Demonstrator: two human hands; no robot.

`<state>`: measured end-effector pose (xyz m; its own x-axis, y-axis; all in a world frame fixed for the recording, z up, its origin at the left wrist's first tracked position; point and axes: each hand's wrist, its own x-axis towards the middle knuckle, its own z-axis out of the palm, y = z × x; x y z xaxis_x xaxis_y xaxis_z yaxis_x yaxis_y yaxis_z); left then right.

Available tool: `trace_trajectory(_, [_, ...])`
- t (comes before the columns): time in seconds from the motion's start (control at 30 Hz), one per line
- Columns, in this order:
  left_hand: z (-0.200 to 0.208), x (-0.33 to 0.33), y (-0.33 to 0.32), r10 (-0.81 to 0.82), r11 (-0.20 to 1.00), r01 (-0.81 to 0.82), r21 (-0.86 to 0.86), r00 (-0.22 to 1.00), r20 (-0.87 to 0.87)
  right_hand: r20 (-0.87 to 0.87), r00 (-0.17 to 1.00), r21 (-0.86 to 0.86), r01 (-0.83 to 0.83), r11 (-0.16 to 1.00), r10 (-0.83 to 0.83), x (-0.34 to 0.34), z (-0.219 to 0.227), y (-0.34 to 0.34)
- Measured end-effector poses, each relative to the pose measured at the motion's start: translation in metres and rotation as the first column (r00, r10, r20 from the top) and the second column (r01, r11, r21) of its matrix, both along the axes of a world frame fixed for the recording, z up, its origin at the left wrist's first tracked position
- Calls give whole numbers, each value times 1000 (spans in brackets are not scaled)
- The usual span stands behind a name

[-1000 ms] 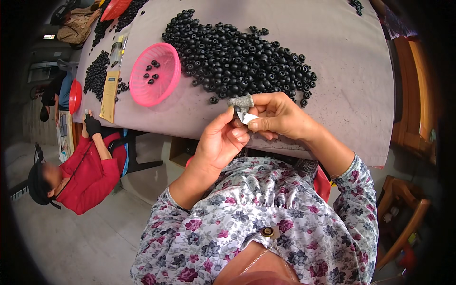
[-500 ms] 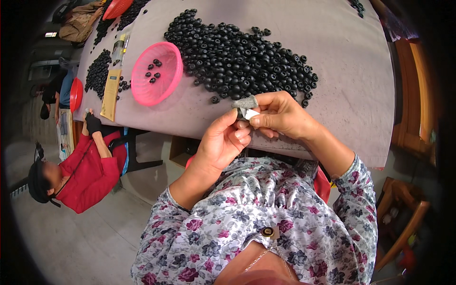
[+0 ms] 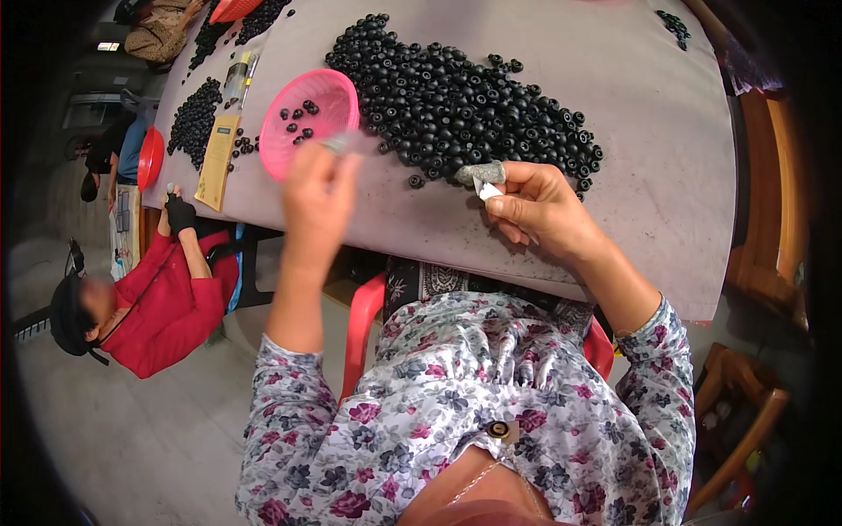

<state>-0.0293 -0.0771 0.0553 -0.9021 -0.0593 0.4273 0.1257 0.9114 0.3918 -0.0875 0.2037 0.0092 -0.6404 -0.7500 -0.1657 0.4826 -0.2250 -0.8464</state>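
Note:
My right hand (image 3: 544, 206) is closed on a small white-handled blade (image 3: 488, 190), pinched between thumb and index finger. A worn grey finger sleeve (image 3: 481, 173) covers that index fingertip. My left hand (image 3: 317, 197) is raised at the near rim of the pink plastic basket (image 3: 266, 131). Motion smears its fingers, so whether they hold anything cannot be made out. Several small round black parts (image 3: 296, 114) lie inside the basket. Beyond my right hand spreads a big heap of the same black parts (image 3: 456, 101), some showing a round hole.
A grey cloth covers the table (image 3: 649, 175). Left of the basket are a tan envelope (image 3: 217, 162), a smaller black heap (image 3: 195, 116) and a red basket (image 3: 151, 158). A person in red (image 3: 171, 320) sits at the left. A wooden chair (image 3: 745, 430) stands at the right.
My left hand has parted from my right and swung left to the pink basket. My right hand keeps the blade and has shifted slightly right. The view has also shifted a little.

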Motion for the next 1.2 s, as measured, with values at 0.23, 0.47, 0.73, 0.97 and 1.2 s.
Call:
trace_trajectory(0.23, [-36,10,43,-118,988,93,126,971,208,-30,999,40,-35,999,36,1,3,-1])
trace_trajectory(0.47, [-45,3,35,-45,992,17,122,972,231,-64,997,70,-36,997,41,0,2,-1])
trace_trajectory(0.73, [-51,17,66,-132,591,-226,774,920,369,-53,995,59,-83,995,86,5,6,-1])
trace_trajectory(0.97, [-49,12,75,-133,989,116,88,965,226,-79,994,54,-77,996,81,2,2,0])
trace_trajectory(1.2, [-43,12,70,-285,480,-219,849,877,387,-128,988,57,-75,996,81,3,7,1])
